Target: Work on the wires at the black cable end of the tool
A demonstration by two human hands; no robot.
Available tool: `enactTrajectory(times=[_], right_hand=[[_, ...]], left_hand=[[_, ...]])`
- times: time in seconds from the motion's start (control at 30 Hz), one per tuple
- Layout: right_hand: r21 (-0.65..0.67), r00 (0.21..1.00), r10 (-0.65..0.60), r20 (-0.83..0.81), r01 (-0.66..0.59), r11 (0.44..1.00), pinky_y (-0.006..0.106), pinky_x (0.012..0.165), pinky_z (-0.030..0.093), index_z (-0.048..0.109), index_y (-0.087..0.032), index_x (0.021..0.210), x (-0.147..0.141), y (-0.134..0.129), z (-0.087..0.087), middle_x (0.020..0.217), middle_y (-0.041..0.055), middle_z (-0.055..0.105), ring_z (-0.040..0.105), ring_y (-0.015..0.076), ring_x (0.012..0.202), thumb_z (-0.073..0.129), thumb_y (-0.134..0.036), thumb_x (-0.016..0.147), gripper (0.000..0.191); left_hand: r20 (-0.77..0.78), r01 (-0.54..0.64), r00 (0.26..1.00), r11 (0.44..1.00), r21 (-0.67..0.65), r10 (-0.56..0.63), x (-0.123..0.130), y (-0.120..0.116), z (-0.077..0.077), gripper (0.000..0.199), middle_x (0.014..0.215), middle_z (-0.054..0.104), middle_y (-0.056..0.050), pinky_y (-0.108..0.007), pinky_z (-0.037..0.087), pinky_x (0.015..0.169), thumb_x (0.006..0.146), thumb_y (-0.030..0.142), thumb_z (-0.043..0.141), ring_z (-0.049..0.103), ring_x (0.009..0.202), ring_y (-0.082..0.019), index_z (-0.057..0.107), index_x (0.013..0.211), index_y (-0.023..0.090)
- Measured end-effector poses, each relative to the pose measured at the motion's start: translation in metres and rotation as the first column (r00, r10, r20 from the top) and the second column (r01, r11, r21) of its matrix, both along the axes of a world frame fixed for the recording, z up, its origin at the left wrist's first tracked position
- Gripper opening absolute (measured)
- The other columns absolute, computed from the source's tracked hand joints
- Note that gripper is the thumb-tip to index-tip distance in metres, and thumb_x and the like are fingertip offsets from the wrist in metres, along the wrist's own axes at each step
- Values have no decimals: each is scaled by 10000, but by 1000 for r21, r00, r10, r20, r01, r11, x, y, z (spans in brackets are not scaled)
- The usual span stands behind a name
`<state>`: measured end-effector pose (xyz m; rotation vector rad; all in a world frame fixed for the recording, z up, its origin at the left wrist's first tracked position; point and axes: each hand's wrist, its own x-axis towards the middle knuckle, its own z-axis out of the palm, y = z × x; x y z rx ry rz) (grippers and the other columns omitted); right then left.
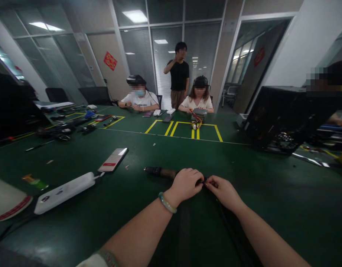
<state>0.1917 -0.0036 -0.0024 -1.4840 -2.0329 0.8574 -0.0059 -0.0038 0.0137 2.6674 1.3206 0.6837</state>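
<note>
A slim brown-and-black hand tool (166, 173) with a small metal tip lies on the green table, its tip pointing left. It resembles an electric screwdriver, but its exact kind does not show. My left hand (186, 182) is closed over its rear end, palm down. Close beside it, my right hand (221, 189) pinches something dark and thin at that same end, seemingly the black cable (223, 218) that runs down toward me. The fingertips of both hands nearly meet, and the joint between tool and cable is mostly hidden.
A phone (113, 160) is wired to a white power strip (65, 193) on the left, near a paper cup (7, 200) and a small green-and-yellow item (35, 182). A black computer case (287, 118) stands at right. Several people are across the table.
</note>
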Motion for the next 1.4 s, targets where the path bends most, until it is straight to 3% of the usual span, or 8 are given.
enactTrajectory(times=[0.37, 0.53, 0.73, 1.0, 1.4], right_hand=[[-32, 1000, -13, -17, 12, 999, 249, 594, 403, 656, -234, 891, -1, -1, 1, 805, 4, 676, 613, 164, 711, 539, -392, 867, 198], [-75, 1000, -14, -15, 12, 997, 243, 541, 394, 650, -233, 892, 0, 0, 0, 793, -4, 669, 589, 142, 610, 521, -429, 881, 235], [-36, 1000, -2, 8, 2, 999, 253, 613, 425, 659, -238, 898, -1, 0, 2, 836, 2, 687, 621, 162, 720, 540, -411, 870, 212], [-11, 1000, -1, 21, 1, 1000, 259, 596, 426, 655, -232, 899, 2, 0, -6, 792, 0, 686, 614, 163, 676, 556, -384, 858, 186], [-24, 1000, -5, -17, 4, 1000, 268, 637, 423, 674, -221, 847, -1, -1, 3, 823, 8, 695, 624, 172, 722, 563, -362, 849, 179]], left_hand=[[5, 11, 1000, 1000, -2, -11, -1, 5, -4, 86, 960, 632, 17, -342, 405, 827, 877, 295, 596, 552, 921, -184, 616, 945, 246], [-12, 24, 1000, 1000, -17, -24, -2, 6, -4, 128, 1002, 630, -1, -338, 407, 850, 907, 307, 557, 552, 954, -183, 632, 999, 257], [-8, 28, 1000, 1000, -9, -28, -3, 8, -6, 118, 980, 635, 8, -351, 408, 838, 907, 315, 553, 553, 937, -191, 647, 952, 260], [0, 20, 1000, 1000, -21, -20, -2, 6, -5, 107, 980, 640, 1, -350, 406, 839, 898, 288, 561, 554, 940, -189, 647, 950, 250], [10, -34, 999, 999, -20, 34, 1, 3, 0, 130, 937, 627, 0, -344, 420, 813, 847, 262, 608, 562, 907, -190, 582, 966, 219]])
